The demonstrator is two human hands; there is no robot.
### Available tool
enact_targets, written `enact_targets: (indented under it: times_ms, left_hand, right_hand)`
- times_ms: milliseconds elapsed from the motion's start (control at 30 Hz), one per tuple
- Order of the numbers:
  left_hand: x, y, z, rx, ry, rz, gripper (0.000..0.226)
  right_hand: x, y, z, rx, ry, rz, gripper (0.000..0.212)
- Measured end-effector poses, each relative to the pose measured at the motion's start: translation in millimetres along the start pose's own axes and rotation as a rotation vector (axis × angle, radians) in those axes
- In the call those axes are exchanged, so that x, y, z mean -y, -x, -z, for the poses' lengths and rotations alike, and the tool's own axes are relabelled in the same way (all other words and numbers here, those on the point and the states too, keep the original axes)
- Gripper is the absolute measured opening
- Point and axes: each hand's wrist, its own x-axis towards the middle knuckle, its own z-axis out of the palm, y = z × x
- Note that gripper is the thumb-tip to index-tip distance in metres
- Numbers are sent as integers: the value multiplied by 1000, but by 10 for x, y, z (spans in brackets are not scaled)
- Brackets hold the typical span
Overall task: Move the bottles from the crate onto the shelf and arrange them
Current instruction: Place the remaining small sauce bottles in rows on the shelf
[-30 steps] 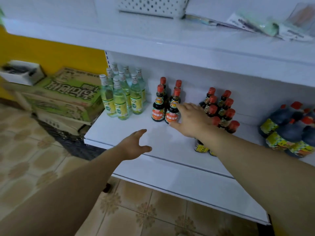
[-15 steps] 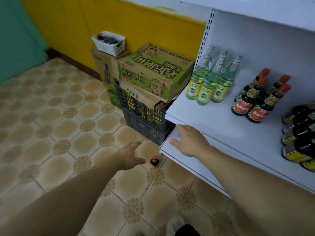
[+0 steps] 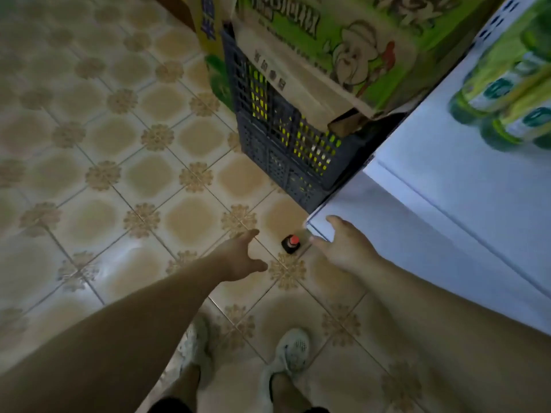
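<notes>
Red-capped bottle (image 3: 291,243) upright on tiled floor (image 3: 119,180), between empty left hand (image 3: 238,257) and right hand (image 3: 346,247); fingers loose.

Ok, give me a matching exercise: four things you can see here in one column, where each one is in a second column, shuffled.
Things:
1. red-capped bottle
2. green box
3. green bottles
4. right hand

Places:
A. standing on the shelf
B. on the floor tiles
C. on top of the crate
D. by the shelf's near corner

Pairs: 1-B, 2-C, 3-A, 4-D
</notes>
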Motion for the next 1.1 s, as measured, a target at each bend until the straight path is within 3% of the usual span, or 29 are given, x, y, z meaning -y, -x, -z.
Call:
enact_targets:
  times_ms: [200,333,533,633,700,867,1100]
  left_hand:
    - [566,-1618,-591,94,-36,-2,90]
    - [869,-2635,-1115,133,-35,-32,92]
    - [1040,-3546,-1766,113,-4,-43,97]
    - [1029,-3822,-2022,124,43,-52,97]
    - [1009,-3889,-2113,134,72,-58,95]
    - [989,-3581,-2019,140,88,-78,93]
    - [852,-1924,-918,257,88,-200,102]
  right_hand:
    - [-576,-1246,-1018,28,-39,-122,63]
    - [-1008,-1966,-1745,54,-28,-116,40]
    - [-1414,-2636,-2486,-20,-199,-45,67]
    - [-1517,-2834,-2679,-78,-200,-13,47]
    - [-1530,-2879,-2743,-102,-222,6,37]
    - [-1373,-2552,-2547,-150,-347,-22,39]
    - [-370,-1161,-1521,-313,-609,15,20]
